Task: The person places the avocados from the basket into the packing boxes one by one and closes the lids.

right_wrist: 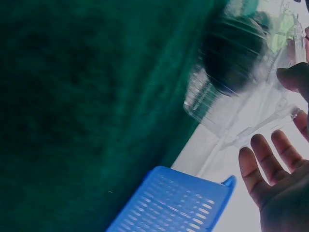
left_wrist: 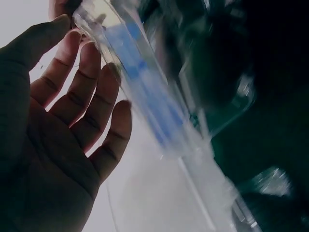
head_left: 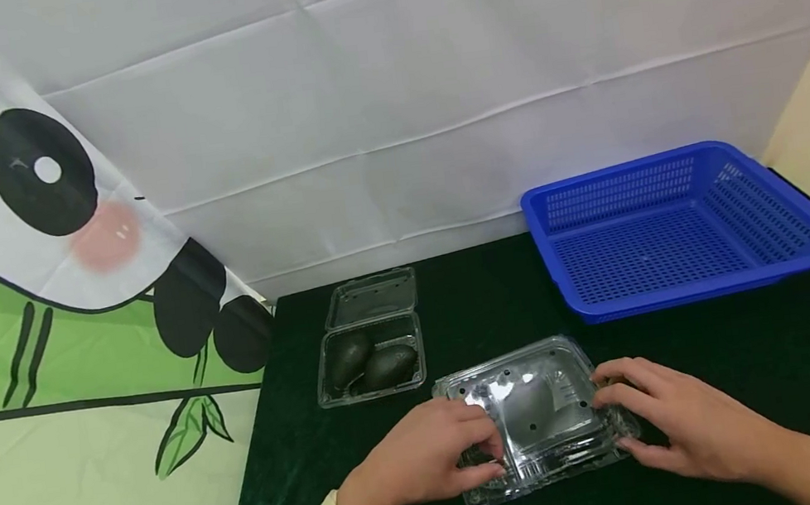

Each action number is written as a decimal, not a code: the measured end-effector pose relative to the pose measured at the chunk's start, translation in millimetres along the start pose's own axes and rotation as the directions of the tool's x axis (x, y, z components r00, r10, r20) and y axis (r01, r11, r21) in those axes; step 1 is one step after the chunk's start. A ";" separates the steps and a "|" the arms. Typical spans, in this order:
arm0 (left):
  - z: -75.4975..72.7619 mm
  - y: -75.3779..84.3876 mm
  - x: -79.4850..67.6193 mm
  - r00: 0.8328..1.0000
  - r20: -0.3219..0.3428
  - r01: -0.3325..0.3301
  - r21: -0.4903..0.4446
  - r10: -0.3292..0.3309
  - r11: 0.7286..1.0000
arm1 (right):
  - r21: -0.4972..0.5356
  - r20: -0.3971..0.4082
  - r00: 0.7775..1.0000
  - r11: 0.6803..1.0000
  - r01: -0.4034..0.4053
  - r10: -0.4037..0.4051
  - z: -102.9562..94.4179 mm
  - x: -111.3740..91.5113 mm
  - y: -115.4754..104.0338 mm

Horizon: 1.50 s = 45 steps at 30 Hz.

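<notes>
A clear plastic clamshell box [head_left: 536, 412] lies on the dark green cloth between both hands, its lid down over the base. A dark rounded thing [right_wrist: 231, 58] shows through its wall in the right wrist view; its kind is unclear. At the box's left side, my left hand [head_left: 432, 458] holds the edge with curled fingers, thumb toward the front. My right hand [head_left: 687, 420] grips the right side, thumb at the near corner and fingertips on the lid's edge. Behind and left, a second clamshell box [head_left: 421, 367] stands open, holding two dark avocados [head_left: 390, 366].
A blue perforated plastic basket [head_left: 567, 292] stands at the back right of the cloth-covered table [head_left: 287, 466]. White fabric [head_left: 368, 190] hangs behind the table. A printed cartoon sheet [head_left: 86, 347] hangs on the left.
</notes>
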<state>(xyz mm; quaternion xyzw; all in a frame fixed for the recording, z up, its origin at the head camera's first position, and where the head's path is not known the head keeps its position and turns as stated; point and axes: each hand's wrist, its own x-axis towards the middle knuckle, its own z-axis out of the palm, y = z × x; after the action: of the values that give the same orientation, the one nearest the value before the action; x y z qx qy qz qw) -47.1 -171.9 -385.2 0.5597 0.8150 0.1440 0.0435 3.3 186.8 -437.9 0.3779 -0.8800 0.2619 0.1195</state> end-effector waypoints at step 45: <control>50.6 2.6 -50.9 0.907 -0.174 0.338 -0.238 -0.383 0.910 | 0.441 0.082 0.971 0.865 -0.238 0.226 20.0 -15.3 1.2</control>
<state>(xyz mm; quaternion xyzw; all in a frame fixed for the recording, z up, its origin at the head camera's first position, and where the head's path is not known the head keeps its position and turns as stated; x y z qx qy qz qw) -14.3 -208.8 -437.4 0.3721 0.8855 0.2757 0.0369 12.7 185.7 -461.2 0.2903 -0.8366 0.4644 -0.0150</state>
